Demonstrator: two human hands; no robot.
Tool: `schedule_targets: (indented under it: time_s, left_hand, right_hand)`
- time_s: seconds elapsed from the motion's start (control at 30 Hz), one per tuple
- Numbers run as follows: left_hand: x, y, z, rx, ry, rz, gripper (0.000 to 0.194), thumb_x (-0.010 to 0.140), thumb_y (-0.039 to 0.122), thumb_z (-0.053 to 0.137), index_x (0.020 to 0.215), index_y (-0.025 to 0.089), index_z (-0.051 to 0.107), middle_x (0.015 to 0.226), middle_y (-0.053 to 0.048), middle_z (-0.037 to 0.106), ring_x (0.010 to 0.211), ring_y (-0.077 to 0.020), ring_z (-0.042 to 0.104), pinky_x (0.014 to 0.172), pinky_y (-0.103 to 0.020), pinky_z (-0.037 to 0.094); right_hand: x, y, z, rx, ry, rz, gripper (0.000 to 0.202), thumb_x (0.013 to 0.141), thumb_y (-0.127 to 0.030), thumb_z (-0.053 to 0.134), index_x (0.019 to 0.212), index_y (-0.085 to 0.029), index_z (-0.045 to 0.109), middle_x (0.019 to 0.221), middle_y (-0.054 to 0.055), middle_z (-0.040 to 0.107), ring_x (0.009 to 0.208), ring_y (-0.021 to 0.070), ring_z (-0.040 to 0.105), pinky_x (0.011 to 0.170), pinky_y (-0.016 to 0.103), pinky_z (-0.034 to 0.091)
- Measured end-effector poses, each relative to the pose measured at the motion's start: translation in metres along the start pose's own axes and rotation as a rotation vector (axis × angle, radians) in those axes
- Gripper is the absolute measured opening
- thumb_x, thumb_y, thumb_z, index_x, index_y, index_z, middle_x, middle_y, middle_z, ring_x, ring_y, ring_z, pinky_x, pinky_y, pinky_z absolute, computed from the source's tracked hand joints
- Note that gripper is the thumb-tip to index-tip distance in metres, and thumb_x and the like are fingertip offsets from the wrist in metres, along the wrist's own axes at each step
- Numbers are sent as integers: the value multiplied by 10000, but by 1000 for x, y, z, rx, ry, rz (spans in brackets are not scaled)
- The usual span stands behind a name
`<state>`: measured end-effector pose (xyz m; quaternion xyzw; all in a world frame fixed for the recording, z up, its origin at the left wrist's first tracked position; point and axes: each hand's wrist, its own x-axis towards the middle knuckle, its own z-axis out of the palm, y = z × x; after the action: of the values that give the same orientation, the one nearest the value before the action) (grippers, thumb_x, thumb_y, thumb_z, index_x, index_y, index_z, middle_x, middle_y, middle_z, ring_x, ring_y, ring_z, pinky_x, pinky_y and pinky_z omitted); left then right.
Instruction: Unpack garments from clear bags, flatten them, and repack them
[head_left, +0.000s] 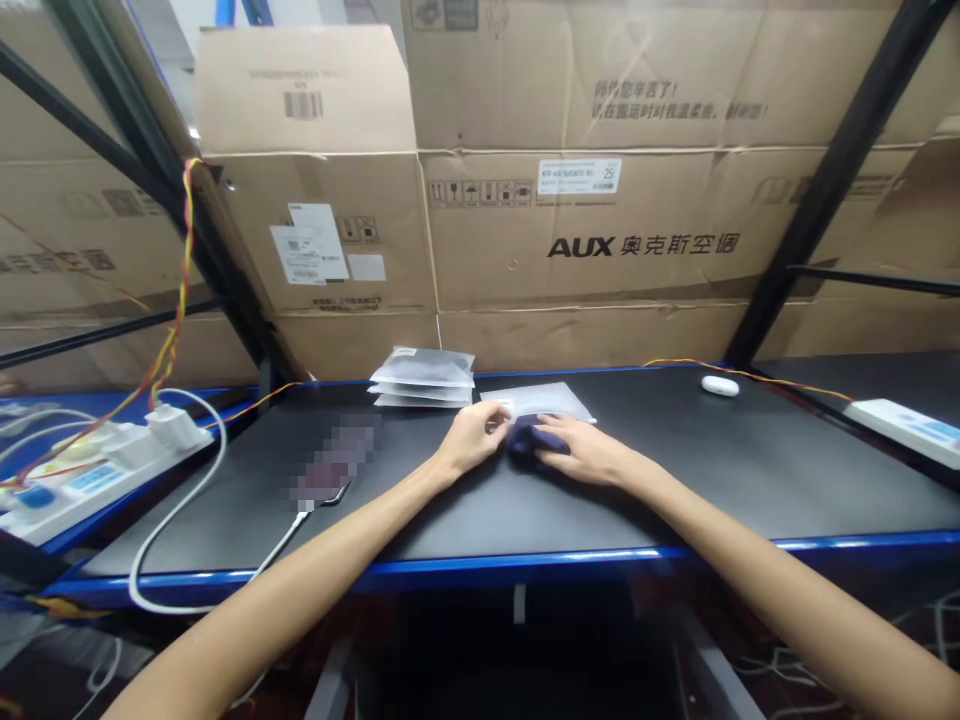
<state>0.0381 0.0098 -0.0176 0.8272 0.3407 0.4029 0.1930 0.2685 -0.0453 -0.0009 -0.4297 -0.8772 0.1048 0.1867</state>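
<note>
Well left of the grip, a white power strip is lying; closer in, a white cable is running to a blurred-out item. Just behind and left of the grip, a stack of pale packets is sitting. The left hand is curling its fingers at the grip's left side; whether they are pinching anything, I cannot tell. Right beside them, a dark blue bundle is lying under the right hand, which appears to be clasping it, while a flat pale packet is resting just behind. The step in hand seems to be handling the soft bundle; the next move is probably calling for gathered fingers and a steady hold. Well right of the grip, a small white case is lying.
</note>
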Motion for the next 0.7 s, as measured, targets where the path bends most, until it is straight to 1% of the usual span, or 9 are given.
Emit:
schedule_targets:
  time_s: [0.07,0.1,0.23,0.33,0.43,0.5,0.57,0.63,0.7]
  left_hand:
    - [0,0,1,-7,5,12,76,848,225,618,862,168,668,858,-34,711,788,-160,680,729,-263,575]
    - [0,1,1,-9,0,20,69,847,223,620,848,170,665,853,-31,708,789,-158,676,726,-260,572]
    - [-1,2,3,-14,-20,59,69,844,191,619,887,178,671,874,-22,711,810,-152,671,734,-253,563]
    - [-1,3,3,-5,-21,83,87,840,171,615,904,176,672,887,-21,710,818,-149,670,730,-247,557]
    - [-1,4,1,15,-26,84,104,831,153,609,909,173,675,892,-24,711,811,-152,669,731,-253,555]
    - [0,4,0,28,-26,76,114,824,145,607,908,176,678,890,-23,711,814,-155,668,736,-256,557]
    - [0,4,-2,34,-30,73,111,819,149,610,901,179,678,883,-21,709,822,-159,668,736,-254,559]
    - [0,4,-3,32,-35,61,105,818,158,611,897,178,677,882,-22,707,821,-160,669,728,-251,561]
    - [1,4,-5,27,-32,45,104,818,160,607,895,174,675,885,-25,709,817,-160,671,719,-249,562]
  right_hand:
    - [4,-2,0,-36,7,12,444,960,-316,495,1391,-215,533,1411,123,561,1305,290,494,1105,465,380]
    - [7,-2,0,-59,0,28,427,968,-301,477,1380,-208,537,1375,126,587,1266,282,524,1086,449,395]
    - [25,-5,0,-200,-76,223,346,964,-270,470,1266,-186,616,1261,132,659,1136,272,613,1003,386,437]
    - [42,-8,4,-264,-76,374,338,955,-281,477,1212,-142,647,1211,177,678,1076,304,649,931,394,468]
    - [53,-14,7,-281,-51,447,372,950,-330,498,1206,-104,645,1235,222,657,1081,338,650,898,412,481]
    - [52,-17,4,-267,-37,437,400,950,-378,508,1229,-119,632,1251,209,655,1108,338,638,915,412,476]
    - [46,-16,-1,-232,-34,389,438,957,-456,493,1247,-154,618,1221,166,678,1104,315,639,918,396,481]
    - [36,-11,-8,-168,-48,296,470,936,-525,513,1238,-181,617,1179,129,698,1072,291,649,903,380,497]
    - [28,-2,-12,-81,-67,148,456,905,-491,576,1249,-193,608,1209,116,684,1089,284,638,924,391,499]
